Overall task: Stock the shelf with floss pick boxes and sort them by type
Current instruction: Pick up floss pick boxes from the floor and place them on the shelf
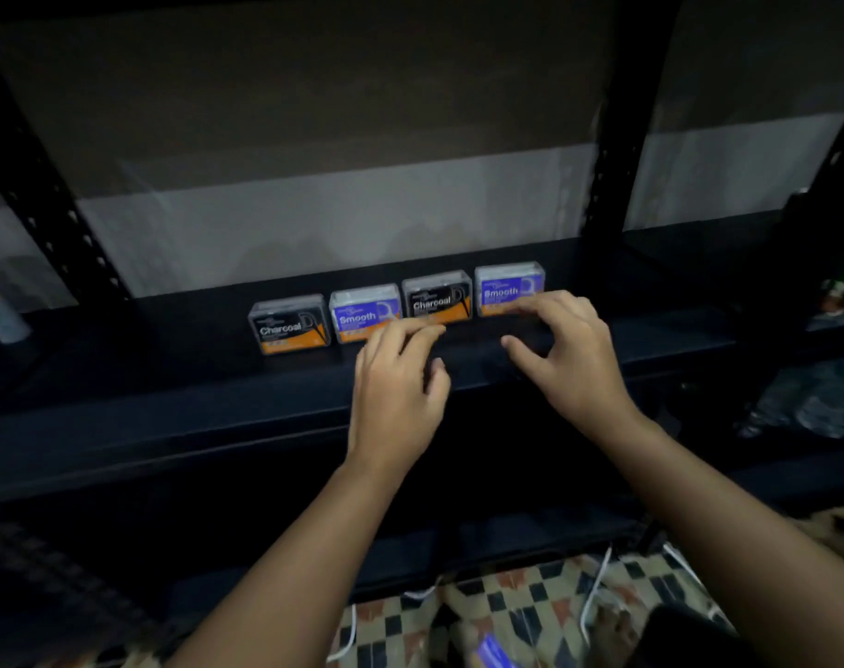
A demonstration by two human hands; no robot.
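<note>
Boxes in a row read "Charcoal" (289, 325), "Smooth" (362, 313), "Charcoal" (437, 301), "Smooth" (507, 287)

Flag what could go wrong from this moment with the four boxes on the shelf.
The row alternates: Charcoal, Smooth, Charcoal, Smooth, so types may stay mixed. The boxes stand close together, and the left hand and right hand reaching in could topple neighbours. Dim, blurred view could hide misreads.

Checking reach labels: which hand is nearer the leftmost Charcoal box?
Left. The left hand sits just right of the leftmost Charcoal box, in front of its Smooth neighbour; the right hand is farther right.
</note>
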